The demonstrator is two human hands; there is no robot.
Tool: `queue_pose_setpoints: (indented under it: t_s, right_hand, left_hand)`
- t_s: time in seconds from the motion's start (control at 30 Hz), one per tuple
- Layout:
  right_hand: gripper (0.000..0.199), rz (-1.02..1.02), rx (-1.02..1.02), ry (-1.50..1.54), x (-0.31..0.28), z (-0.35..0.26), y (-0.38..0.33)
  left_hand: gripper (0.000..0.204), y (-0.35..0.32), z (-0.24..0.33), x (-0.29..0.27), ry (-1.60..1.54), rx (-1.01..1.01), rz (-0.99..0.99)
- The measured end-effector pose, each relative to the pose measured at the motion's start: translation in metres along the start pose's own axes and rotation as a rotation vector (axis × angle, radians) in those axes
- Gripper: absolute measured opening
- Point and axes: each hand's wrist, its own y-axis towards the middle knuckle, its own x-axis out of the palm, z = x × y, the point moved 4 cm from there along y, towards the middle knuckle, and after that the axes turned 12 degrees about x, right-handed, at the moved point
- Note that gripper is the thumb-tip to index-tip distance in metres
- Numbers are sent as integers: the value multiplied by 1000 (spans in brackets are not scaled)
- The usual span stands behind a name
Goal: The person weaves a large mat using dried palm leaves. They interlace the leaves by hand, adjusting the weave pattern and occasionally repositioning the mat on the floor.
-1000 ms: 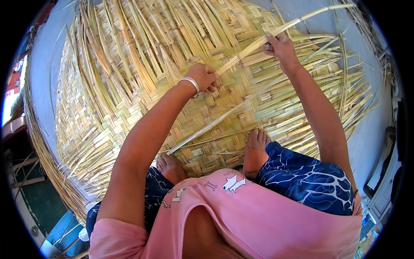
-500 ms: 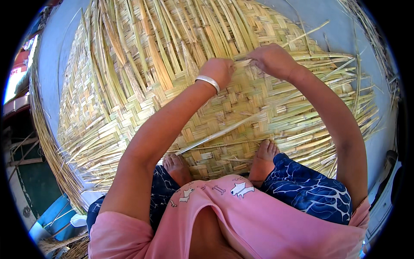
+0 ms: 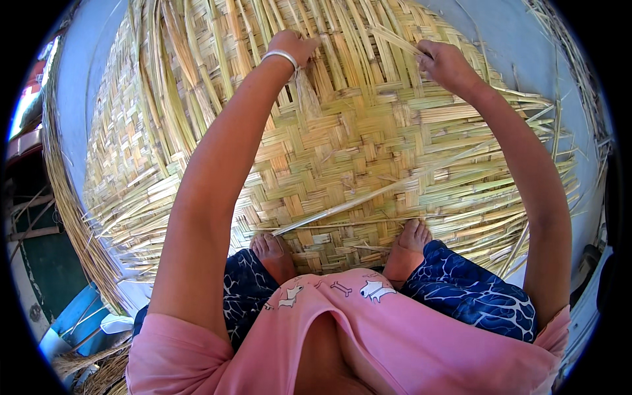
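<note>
A large woven mat (image 3: 342,158) of flat, yellow-green reed strips spreads beneath me, and my bare feet stand on its near part. At the far side, my left hand (image 3: 293,47) is closed among the loose lengthwise strips (image 3: 230,49), a white bangle (image 3: 282,58) on its wrist. Its fingertips are partly hidden, so how many strips it grips I cannot tell. A pale, frayed piece of strip (image 3: 307,99) shows just below that hand. Farther right, my right hand (image 3: 451,66) pinches the end of a pale reed strip (image 3: 398,41), raised over the weave.
One long loose strip (image 3: 349,201) lies slantwise across the mat near my feet. Unwoven ends (image 3: 526,178) stick out at the right edge. Bundled reeds (image 3: 76,217) line the left side, with a blue container (image 3: 85,322) at lower left. Grey floor (image 3: 507,33) borders the mat.
My hands were close together over the mat's middle. Both have moved farther away and apart, the left to the left and the right to the right, a strip now raised in the right.
</note>
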Motion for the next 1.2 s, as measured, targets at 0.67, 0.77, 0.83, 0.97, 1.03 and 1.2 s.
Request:
queue_pose_setpoints:
  t_s: [0.67,0.77,0.83,0.97,1.03,1.2]
  right_hand:
    - [28,-208,192,229,-19,-36,15]
    - [27,-213,291,396,-12,-33,17]
    - [28,-132,59,224,-5,-23,21]
    - [59,-425,134,369,23,17,60]
    - [65,-608,314,576,33,13,62]
    - [29,-319,96,514,-11,-20,21]
  left_hand:
    - [24,-8,6,23,-853,-136,-109]
    - [25,-15,8,22,-966,-122,-53]
    - [28,-17,10,20,-1026,-68,-96]
    - [44,-28,33,8,-1296,57,-234]
    - [55,-29,56,-8,-1592,70,-250]
    - [74,-17,65,-3,-1808,78,-500]
